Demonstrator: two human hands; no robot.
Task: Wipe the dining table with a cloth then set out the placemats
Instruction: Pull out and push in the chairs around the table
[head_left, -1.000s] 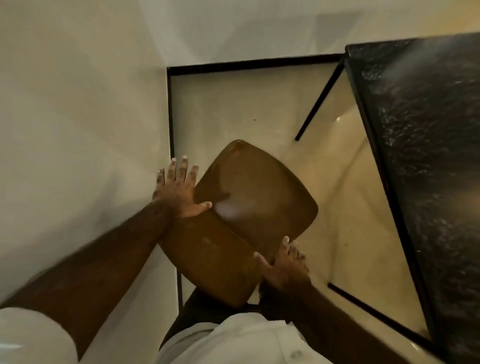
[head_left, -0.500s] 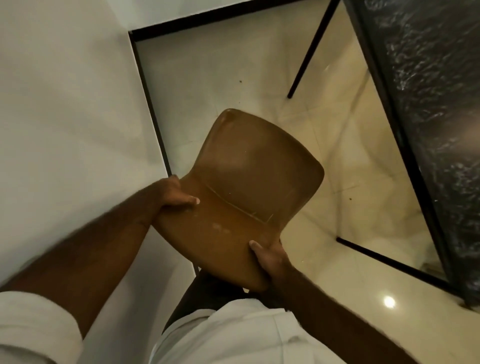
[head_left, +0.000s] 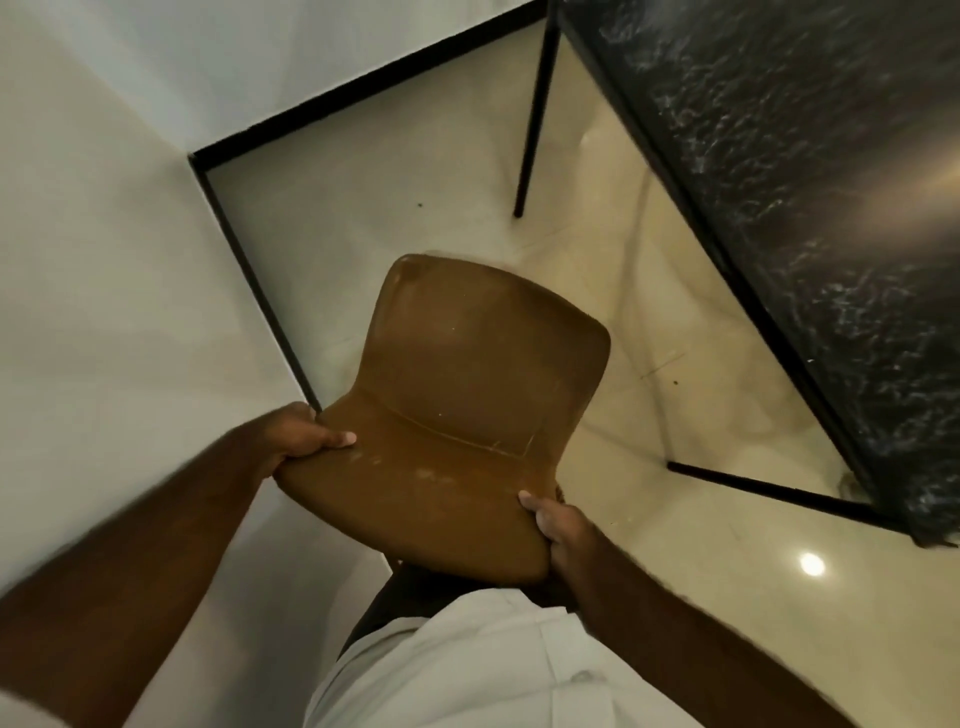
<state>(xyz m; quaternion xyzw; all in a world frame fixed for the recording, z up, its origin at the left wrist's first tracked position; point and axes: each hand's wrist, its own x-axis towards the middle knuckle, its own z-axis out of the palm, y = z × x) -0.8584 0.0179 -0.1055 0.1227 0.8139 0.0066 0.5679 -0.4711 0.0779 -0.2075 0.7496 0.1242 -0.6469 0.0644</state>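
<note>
A brown moulded chair (head_left: 467, 395) fills the middle of the head view, seen from above and behind. My left hand (head_left: 298, 439) grips the left edge of its backrest, thumb on top. My right hand (head_left: 553, 525) grips the backrest's right lower corner, thumb over the rim. The dark marbled dining table (head_left: 810, 208) runs along the right side, its black frame and one thin leg (head_left: 532, 119) showing. No cloth or placemat is in view.
A white wall (head_left: 104, 260) with a black skirting strip (head_left: 260, 286) stands close on the left and turns a corner behind the chair. Glossy cream floor tiles (head_left: 649, 519) lie between chair and table. My white shirt (head_left: 467, 665) covers the bottom.
One second ago my left hand lay flat by the chair; now both hands grip the backrest. The chair has turned squarer to me and the table has slid right in the view.
</note>
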